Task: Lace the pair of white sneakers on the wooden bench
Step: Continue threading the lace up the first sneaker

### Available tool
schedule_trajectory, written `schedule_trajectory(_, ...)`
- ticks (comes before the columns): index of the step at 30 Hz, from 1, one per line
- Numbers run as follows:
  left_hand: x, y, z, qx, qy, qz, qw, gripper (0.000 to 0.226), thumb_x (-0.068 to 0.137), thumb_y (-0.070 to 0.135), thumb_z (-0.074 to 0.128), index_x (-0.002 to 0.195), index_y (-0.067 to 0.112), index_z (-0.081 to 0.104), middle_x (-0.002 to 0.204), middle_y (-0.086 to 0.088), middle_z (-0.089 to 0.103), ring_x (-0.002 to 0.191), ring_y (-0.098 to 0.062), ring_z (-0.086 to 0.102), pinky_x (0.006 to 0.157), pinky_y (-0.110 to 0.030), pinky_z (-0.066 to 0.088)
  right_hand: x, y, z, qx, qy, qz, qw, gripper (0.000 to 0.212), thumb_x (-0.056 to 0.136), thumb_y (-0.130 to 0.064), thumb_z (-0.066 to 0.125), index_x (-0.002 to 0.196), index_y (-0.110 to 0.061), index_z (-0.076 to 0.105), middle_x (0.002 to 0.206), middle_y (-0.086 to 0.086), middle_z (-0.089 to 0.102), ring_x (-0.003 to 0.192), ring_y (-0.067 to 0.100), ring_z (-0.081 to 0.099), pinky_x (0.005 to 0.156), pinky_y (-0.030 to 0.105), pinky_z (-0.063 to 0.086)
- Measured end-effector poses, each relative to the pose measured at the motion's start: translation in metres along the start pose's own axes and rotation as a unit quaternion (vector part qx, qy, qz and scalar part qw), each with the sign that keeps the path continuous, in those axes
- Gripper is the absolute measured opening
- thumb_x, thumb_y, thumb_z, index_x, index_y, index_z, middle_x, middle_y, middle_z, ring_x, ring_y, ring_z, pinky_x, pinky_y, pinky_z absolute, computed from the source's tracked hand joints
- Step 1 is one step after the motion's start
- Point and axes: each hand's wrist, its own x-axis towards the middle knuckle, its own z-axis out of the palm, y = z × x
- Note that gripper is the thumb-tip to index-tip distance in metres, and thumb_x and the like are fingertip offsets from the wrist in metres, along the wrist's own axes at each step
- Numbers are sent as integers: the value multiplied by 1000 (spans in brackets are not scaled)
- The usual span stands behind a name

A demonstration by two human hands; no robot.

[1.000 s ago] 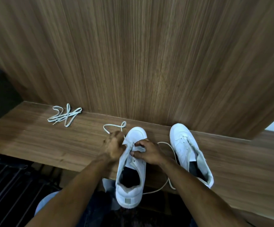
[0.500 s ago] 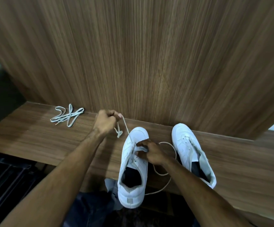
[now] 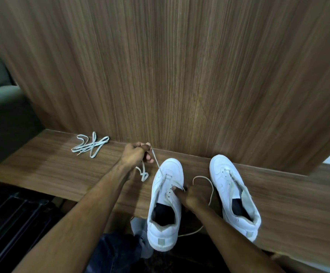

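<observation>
Two white sneakers stand on the wooden bench (image 3: 42, 166), toes toward the wall. The left sneaker (image 3: 165, 201) overhangs the front edge, and a white lace (image 3: 157, 163) runs through its front eyelets. My left hand (image 3: 137, 154) grips one end of that lace, pulled taut up and to the left, with the tip dangling below the fist. My right hand (image 3: 191, 195) grips the sneaker's right side, fingers on the eyelet row. The lace's other end loops behind this hand toward the bench edge. The right sneaker (image 3: 234, 196) stands unlaced.
A second loose lace (image 3: 90, 144) lies bundled on the bench at the back left. A wood-panel wall (image 3: 179, 75) rises right behind the bench. A dark rack (image 3: 12, 223) sits below at the left, and a grey seat (image 3: 0, 107) stands further left.
My left hand pulled the lace end out from the sneaker, up and left toward the wall. My right hand slid from the tongue to the sneaker's right side.
</observation>
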Motion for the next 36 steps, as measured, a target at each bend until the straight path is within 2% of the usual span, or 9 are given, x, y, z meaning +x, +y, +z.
schedule_trajectory(3,-10,13,1,2,2,-16,1000,18,95,10,55,79,3,59,45,-3,52,42,-17,57,41,-19,47,-6,-9,-15,73,-47,20,996,25,93,-26,59,110,-8,62,67,3,62,43,7,53,39,16,38)
schedule_trajectory(5,-18,28,1,-10,3,-15,1000,23,95,11,55,75,3,58,44,-3,50,39,-16,55,39,-18,46,-7,-16,-34,18,-15,21,1000,11,87,-23,60,85,-14,64,57,5,62,40,13,49,44,24,43)
schedule_trajectory(8,-23,52,0,-21,7,-14,1000,24,96,14,54,73,6,57,40,1,46,39,-14,50,36,-18,44,-11,-45,-70,153,-5,-14,988,18,91,-1,46,80,-11,57,53,8,53,34,11,40,37,20,34)
schedule_trajectory(11,-36,83,1,-9,-2,9,1000,23,96,17,53,76,10,60,43,3,45,35,-11,46,41,-18,43,-30,-88,-115,251,19,-75,965,22,95,4,43,91,-9,60,57,6,53,36,8,39,39,21,37)
schedule_trajectory(17,-57,140,16,13,-23,108,994,14,97,13,51,93,9,64,57,-2,46,33,-7,37,37,-18,40,-63,-151,-167,278,60,-176,942,19,97,-3,48,106,-7,63,69,5,62,36,5,41,40,20,43)
schedule_trajectory(21,-69,165,29,88,-40,187,978,17,97,20,53,96,11,68,56,2,49,33,-5,32,33,-13,21,-80,-173,-182,282,72,-223,930,19,95,-2,51,104,-11,65,74,1,66,41,5,43,37,17,38)
schedule_trajectory(25,-72,182,38,143,-70,243,957,18,96,17,55,88,8,68,57,-1,51,31,-2,29,32,-14,19,-88,-191,-190,273,71,-276,919,20,94,0,51,98,-14,66,77,1,68,40,5,44,34,16,35)
schedule_trajectory(28,-67,190,43,161,-84,254,950,21,96,15,55,78,10,66,59,-3,52,31,-2,30,33,-13,21,-88,-200,-198,260,91,-286,918,19,94,0,53,96,-13,66,75,1,67,37,4,44,33,16,34)
schedule_trajectory(36,-46,201,39,117,-41,267,956,20,96,15,55,93,1,69,60,-4,52,30,-1,31,31,-13,22,-71,-187,-192,256,98,-227,935,18,94,0,53,106,-4,66,75,3,66,38,3,48,35,18,40)
